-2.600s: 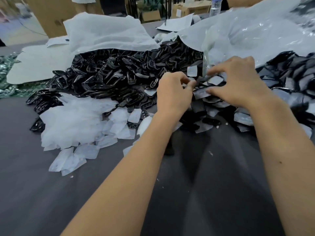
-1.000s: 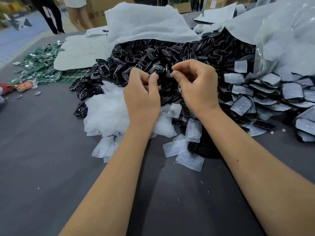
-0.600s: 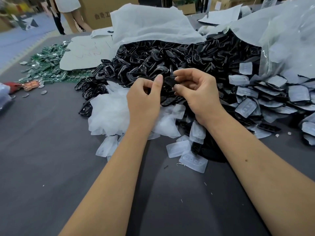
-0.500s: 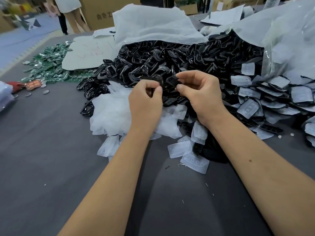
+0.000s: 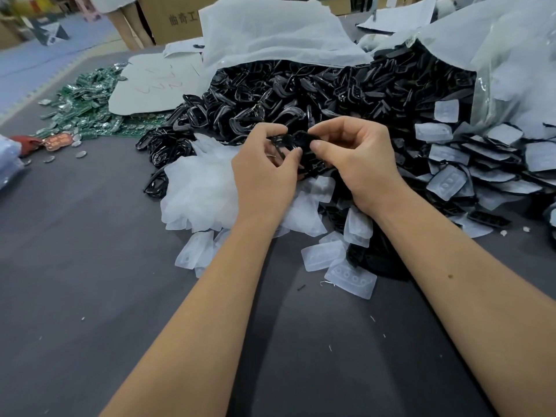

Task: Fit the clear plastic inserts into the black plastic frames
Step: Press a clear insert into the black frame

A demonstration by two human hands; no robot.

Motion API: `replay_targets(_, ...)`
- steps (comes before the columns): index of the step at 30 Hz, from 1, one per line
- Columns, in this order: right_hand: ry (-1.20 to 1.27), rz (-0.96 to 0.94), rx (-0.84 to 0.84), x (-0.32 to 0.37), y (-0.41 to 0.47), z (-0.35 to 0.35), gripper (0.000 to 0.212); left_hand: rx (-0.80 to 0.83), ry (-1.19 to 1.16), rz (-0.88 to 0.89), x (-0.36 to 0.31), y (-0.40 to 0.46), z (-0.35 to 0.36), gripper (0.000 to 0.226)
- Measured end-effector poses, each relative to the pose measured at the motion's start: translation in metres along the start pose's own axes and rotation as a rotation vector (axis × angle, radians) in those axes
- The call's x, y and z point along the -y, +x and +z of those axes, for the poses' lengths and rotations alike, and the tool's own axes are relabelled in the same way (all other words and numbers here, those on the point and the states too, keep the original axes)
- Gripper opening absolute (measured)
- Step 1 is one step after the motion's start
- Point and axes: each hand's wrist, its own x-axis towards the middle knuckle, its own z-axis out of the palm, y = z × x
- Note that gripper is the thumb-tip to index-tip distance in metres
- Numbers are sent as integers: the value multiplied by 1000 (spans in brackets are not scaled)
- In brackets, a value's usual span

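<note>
Since a moment ago your hands have drawn closer together, so both now meet on the one black frame held up above the piles. Your left hand pinches its near edge between thumb and curled fingers; your right hand clamps the other end with its thumb on top. Whether a clear piece already sits in it, you cannot tell from here.

Right under your hands lies the heap of clear inserts, with loose ones spilled toward you on the counter. Behind it rises the big mound of black frames, pouring out of an open white bag. To your right, finished pieces lie stacked, clear faces set in black rims, beside a clear plastic bag that holds more pale parts.

Far left on the dark grey counter sits a scatter of green circuit boards, partly under a white sheet with faint red scribbles. Beyond the counter stand a cardboard box with printed characters and a person's legs on a blue floor.
</note>
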Motion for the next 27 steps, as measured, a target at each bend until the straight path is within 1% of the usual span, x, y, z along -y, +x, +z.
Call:
replay_targets(3, -1, -1, 1, 1, 0, 0, 15, 20, 2, -32, 0, 1, 2, 11)
replay_targets(9, 23, 71, -19, 5, -1, 3, 9, -7, -1, -96, -1, 1, 3, 16)
replay_targets(14, 17, 56, -42, 8, -2, 2, 11, -12, -29, -101, 2, 1, 3, 11)
replay_targets(16, 62, 89, -45, 9, -2, 2, 13, -19, -82, -120, 3, 0, 4, 8)
replay_targets(18, 160, 135, -67, 10, -1, 2, 18, -30, -171, -160, 5, 1, 4, 7)
replay_targets(21, 279, 134, -158, 11, 0, 1, 19, -30, -239, -193, 6, 3, 4, 7)
replay_targets(23, 303, 126, -224, 9, 1, 1, 16, -28, -249, -194, 7, 4, 4, 6)
replay_targets(25, 252, 112, -238, 4, 2, 1, 10, -35, -250, -189, 7, 3, 4, 6)
replay_targets(27, 125, 76, -181, 1, 2, 2, 5, -58, -218, -180, 7, 4, 4, 9)
